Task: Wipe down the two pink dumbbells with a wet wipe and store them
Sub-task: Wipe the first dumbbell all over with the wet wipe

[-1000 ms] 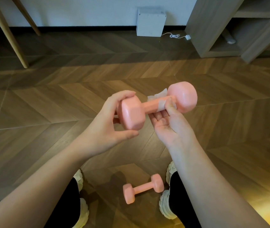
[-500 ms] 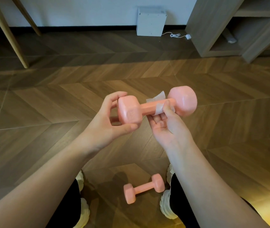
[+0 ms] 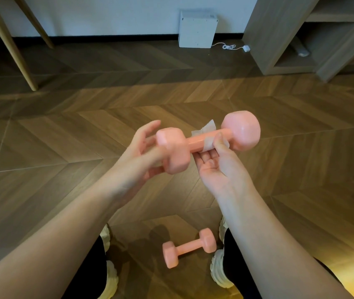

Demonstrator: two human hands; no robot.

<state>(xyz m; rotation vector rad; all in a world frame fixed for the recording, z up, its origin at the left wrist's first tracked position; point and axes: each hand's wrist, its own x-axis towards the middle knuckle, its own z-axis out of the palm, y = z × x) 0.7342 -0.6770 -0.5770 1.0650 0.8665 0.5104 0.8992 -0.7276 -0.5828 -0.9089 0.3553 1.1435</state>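
Left hand: gripped held dumbbell by its near head.
Right hand: pinched wet wipe round the handle.
Second dumbbell: lay on floor between shoes.

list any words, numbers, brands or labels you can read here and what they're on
No text can be read.
held dumbbell: no legible marking; its near end is motion-blurred.
floor dumbbell: nothing legible, too small to tell.
wet wipe: blank.
white box: no label visible.
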